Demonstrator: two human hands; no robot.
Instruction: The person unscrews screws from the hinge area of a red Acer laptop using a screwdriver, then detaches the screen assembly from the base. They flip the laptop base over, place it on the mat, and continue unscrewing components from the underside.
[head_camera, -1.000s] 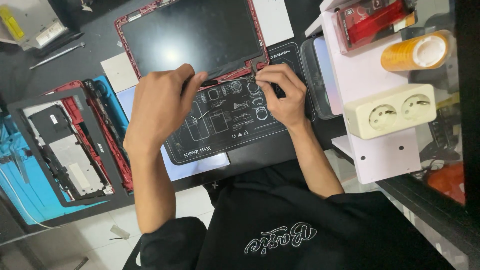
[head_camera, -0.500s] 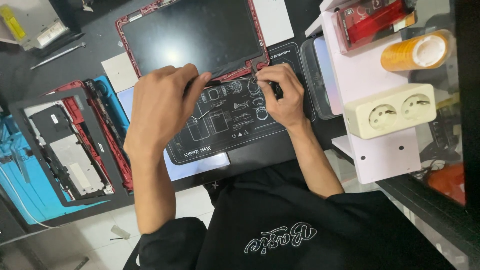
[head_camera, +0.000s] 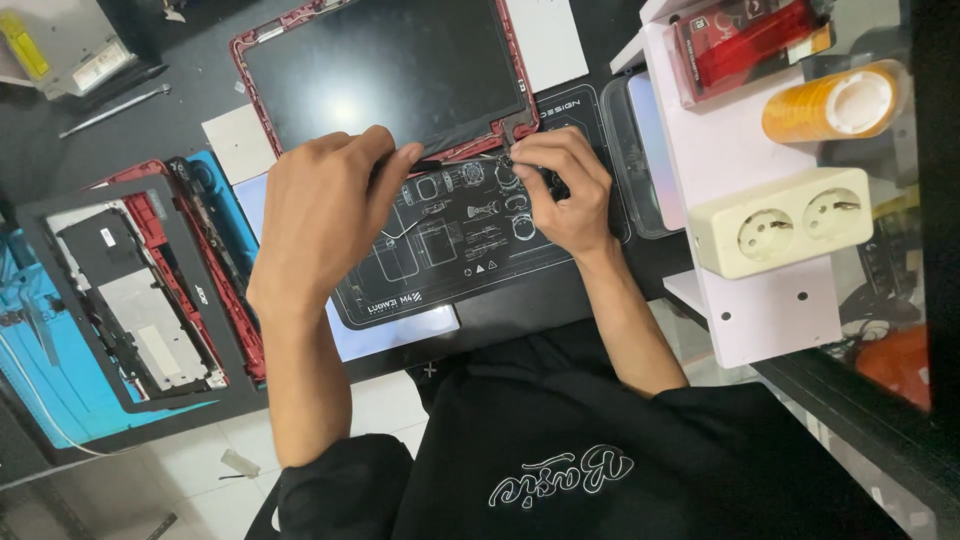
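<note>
My left hand (head_camera: 325, 215) pinches a thin black tool (head_camera: 425, 165) at the red-framed screen (head_camera: 385, 70). My right hand (head_camera: 560, 190) rests beside it on the mat (head_camera: 440, 250); its grip I cannot tell.

Both forearms reach forward, bare. The left hand (head_camera: 325, 215) arches knuckles-up, fingertips pinched together; the right hand (head_camera: 562, 185) curls close opposite, its grip closed.

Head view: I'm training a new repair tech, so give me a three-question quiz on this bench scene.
1. True or false: the red-framed screen panel lies face up on the bench.
2. Which hand grips a thin dark tool: left hand or right hand?
3. What sits directly below the roll of orange tape in the picture: A) double wall socket, B) blue casing?

Key: 1 true; 2 left; 3 A.
</note>
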